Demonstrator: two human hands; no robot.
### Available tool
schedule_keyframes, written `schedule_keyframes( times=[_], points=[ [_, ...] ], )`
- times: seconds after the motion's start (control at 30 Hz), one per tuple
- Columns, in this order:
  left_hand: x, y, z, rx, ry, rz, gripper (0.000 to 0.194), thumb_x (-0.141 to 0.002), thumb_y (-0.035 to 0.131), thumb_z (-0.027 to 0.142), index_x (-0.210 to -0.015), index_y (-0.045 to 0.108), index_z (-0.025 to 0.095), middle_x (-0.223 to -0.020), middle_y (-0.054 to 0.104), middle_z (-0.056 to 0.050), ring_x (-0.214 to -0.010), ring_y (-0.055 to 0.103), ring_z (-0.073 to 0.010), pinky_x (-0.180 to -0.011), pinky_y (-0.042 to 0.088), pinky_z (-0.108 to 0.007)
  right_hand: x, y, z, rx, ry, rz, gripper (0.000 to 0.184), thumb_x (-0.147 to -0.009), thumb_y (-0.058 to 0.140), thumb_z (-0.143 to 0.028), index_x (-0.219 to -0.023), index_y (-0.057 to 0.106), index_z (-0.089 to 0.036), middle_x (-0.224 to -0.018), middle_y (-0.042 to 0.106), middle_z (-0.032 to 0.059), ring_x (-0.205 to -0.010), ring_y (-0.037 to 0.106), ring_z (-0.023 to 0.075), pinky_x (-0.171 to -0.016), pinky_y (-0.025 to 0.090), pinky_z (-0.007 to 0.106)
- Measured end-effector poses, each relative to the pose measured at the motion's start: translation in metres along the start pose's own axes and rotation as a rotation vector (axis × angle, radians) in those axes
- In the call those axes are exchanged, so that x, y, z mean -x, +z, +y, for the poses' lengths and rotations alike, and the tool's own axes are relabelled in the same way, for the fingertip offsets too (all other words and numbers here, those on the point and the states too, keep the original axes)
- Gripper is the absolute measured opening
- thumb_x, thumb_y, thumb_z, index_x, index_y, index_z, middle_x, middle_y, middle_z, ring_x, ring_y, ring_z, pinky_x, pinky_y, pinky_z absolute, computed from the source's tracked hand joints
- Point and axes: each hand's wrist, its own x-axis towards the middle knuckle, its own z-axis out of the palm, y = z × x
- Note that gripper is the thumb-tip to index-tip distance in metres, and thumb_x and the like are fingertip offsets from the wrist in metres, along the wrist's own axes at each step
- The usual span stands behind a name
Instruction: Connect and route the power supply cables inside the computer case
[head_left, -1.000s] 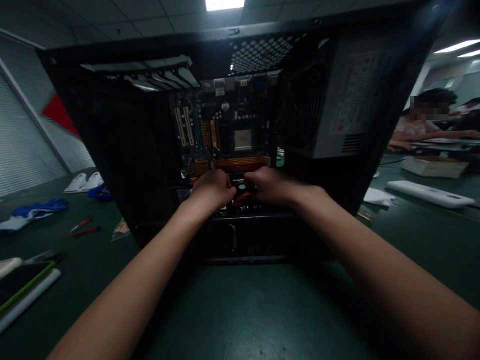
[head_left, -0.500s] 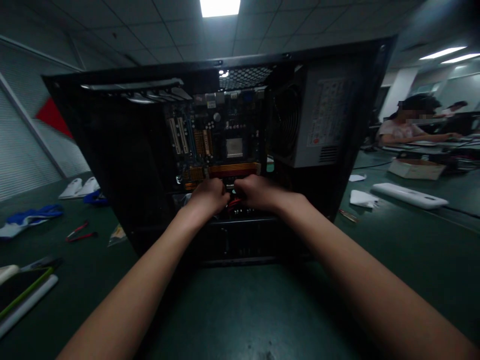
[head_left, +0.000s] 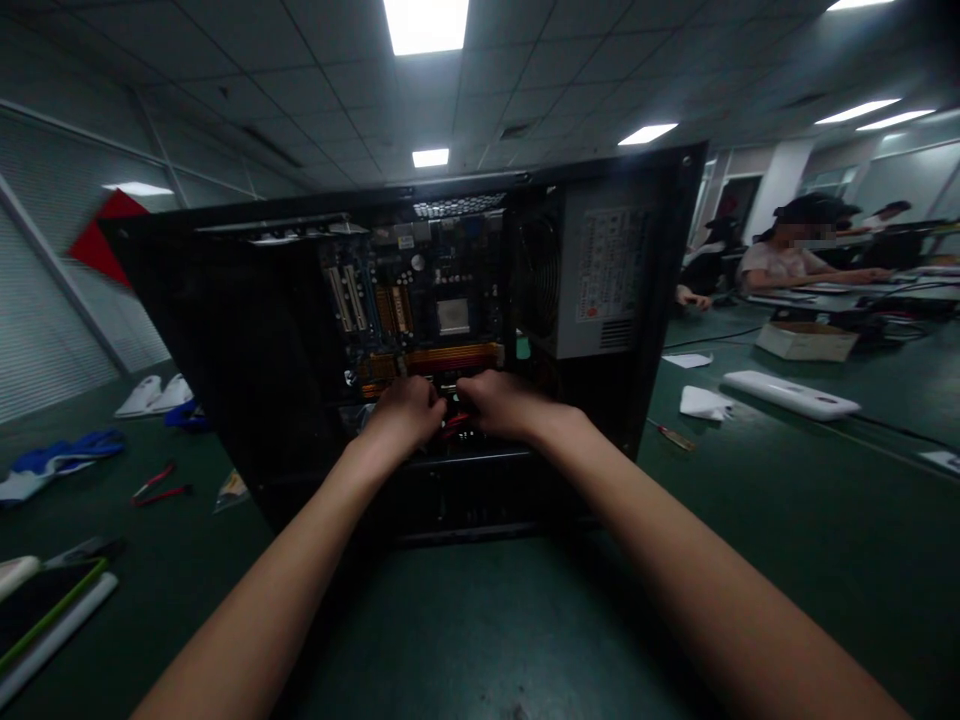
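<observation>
An open black computer case [head_left: 225, 330] stands on the green table, its inside facing me. Both hands reach in below the orange memory slots [head_left: 454, 356] of the motherboard [head_left: 420, 290]. My left hand [head_left: 405, 412] has its fingers curled closed by the lower edge of the board. A short gap to its right, my right hand [head_left: 499, 402] is closed as well, beside some red wires [head_left: 454, 426]. Whatever the fingertips grip is hidden and dark. The grey power supply [head_left: 596, 270] sits in the case's right side.
On the left lie red-handled pliers [head_left: 159, 484], blue and white gloves [head_left: 60, 458] and a small plastic bag [head_left: 232, 490]. A white power strip [head_left: 791, 394], a screwdriver [head_left: 673, 436] and a cardboard box [head_left: 806, 340] are on the right. A person [head_left: 795, 255] sits farther back.
My view has pulled back and tipped up, so the case's top edge appears lower and more ceiling shows. The hands keep their closed pose at the same spot inside the case.
</observation>
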Motion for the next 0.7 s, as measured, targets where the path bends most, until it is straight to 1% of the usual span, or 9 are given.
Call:
schedule_keyframes(
  times=[0.17, 0.3, 0.53, 0.7],
  points=[
    [0.0024, -0.0025, 0.0025, -0.004, -0.021, 0.007, 0.027, -0.087, 0.052, 0.028, -0.082, 0.074, 0.015, -0.08, 0.074, -0.013, -0.071, 0.067, -0.0211, -0.062, 0.042, -0.029, 0.002, 0.0013, 0.0, -0.028, -0.011, 0.0, 0.02, -0.088, 0.06, -0.023, -0.107, 0.062, -0.017, -0.109, 0.07, 0.0137, -0.096, 0.068, 0.0239, -0.068, 0.042, 0.026],
    [0.0016, -0.0037, 0.003, -0.012, -0.004, -0.004, 0.028, -0.088, 0.05, 0.027, -0.08, 0.074, 0.014, -0.078, 0.074, -0.013, -0.07, 0.067, -0.0205, -0.062, 0.041, -0.029, 0.0003, 0.0045, 0.0014, -0.076, -0.027, 0.023, 0.02, -0.086, 0.06, -0.017, -0.106, 0.062, -0.016, -0.108, 0.07, 0.0138, -0.098, 0.067, 0.0234, -0.071, 0.042, 0.026],
    [-0.0009, -0.0055, 0.0056, -0.002, -0.05, -0.055, 0.026, -0.09, 0.053, 0.029, -0.085, 0.075, 0.015, -0.083, 0.075, -0.011, -0.076, 0.068, -0.0199, -0.067, 0.044, -0.027, -0.0006, 0.0048, 0.0011, -0.099, -0.061, 0.036, 0.02, -0.085, 0.059, -0.012, -0.104, 0.063, -0.014, -0.108, 0.069, 0.0133, -0.1, 0.065, 0.0229, -0.074, 0.042, 0.026],
    [-0.0039, -0.0073, 0.0093, -0.016, -0.04, -0.048, 0.025, -0.093, 0.055, 0.032, -0.092, 0.075, 0.016, -0.095, 0.076, -0.012, -0.089, 0.069, -0.0215, -0.076, 0.046, -0.028, 0.0001, 0.0065, 0.0026, -0.092, -0.037, 0.084, 0.022, -0.085, 0.06, -0.013, -0.106, 0.063, -0.014, -0.116, 0.062, 0.0133, -0.1, 0.062, 0.0218, -0.078, 0.043, 0.027]
  ],
)
